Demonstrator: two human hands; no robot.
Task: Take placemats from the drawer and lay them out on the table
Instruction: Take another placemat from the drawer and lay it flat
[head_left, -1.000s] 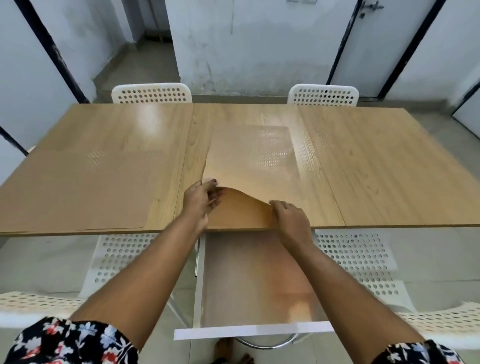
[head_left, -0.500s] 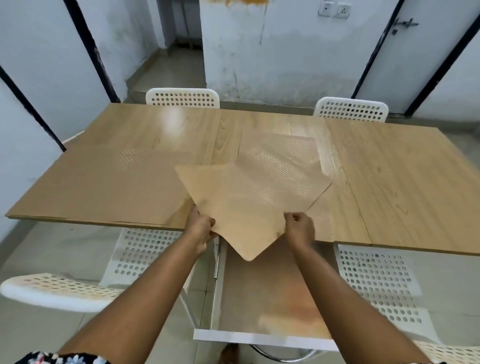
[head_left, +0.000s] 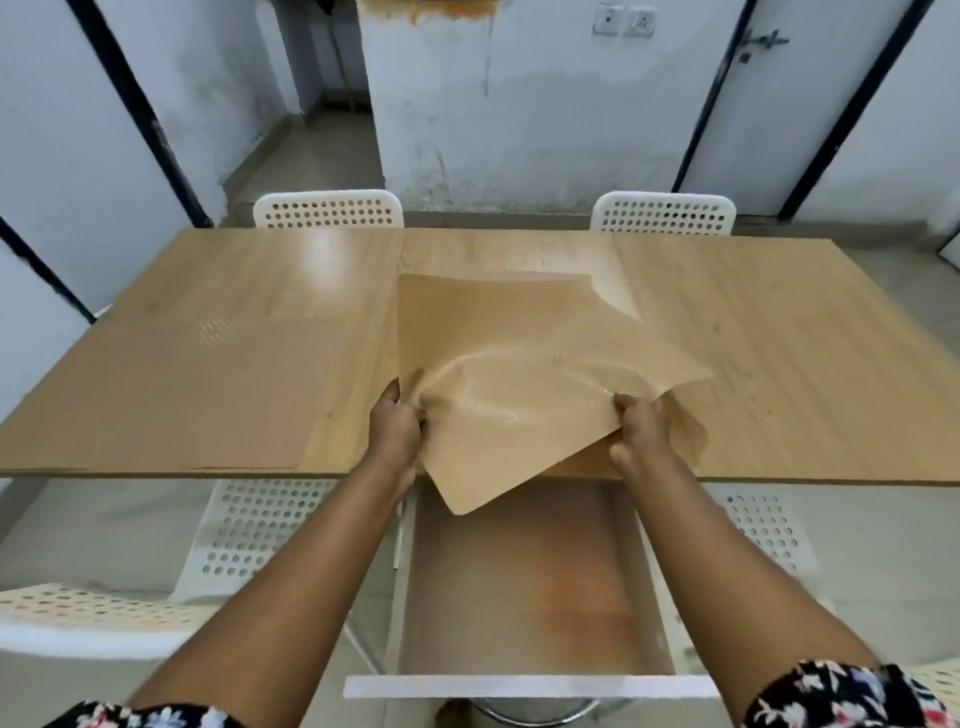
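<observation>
Placemats, tan, flexible: two counted for certain. One lies flat at the left of the frame on the table (head_left: 779, 364), reaching its near edge (head_left: 171, 395). One held placemat (head_left: 519, 395) is at centre frame, buckled, its near corner hanging over the open drawer (head_left: 524, 686); whether a further mat lies beneath it cannot be told.
Hands: two. Left hand (head_left: 397, 431) pinches the held mat's left edge, fingers curled round it. Right hand (head_left: 641, 431) grips its right edge, thumb on top.
Table: one, wood-grain, across mid-frame.
Drawer: one, white-fronted, pulled out at lower centre.
Chairs, white, perforated: two at the far side, upper left (head_left: 328, 209) and upper right (head_left: 665, 213); others near the lower edges, only partly in view.
</observation>
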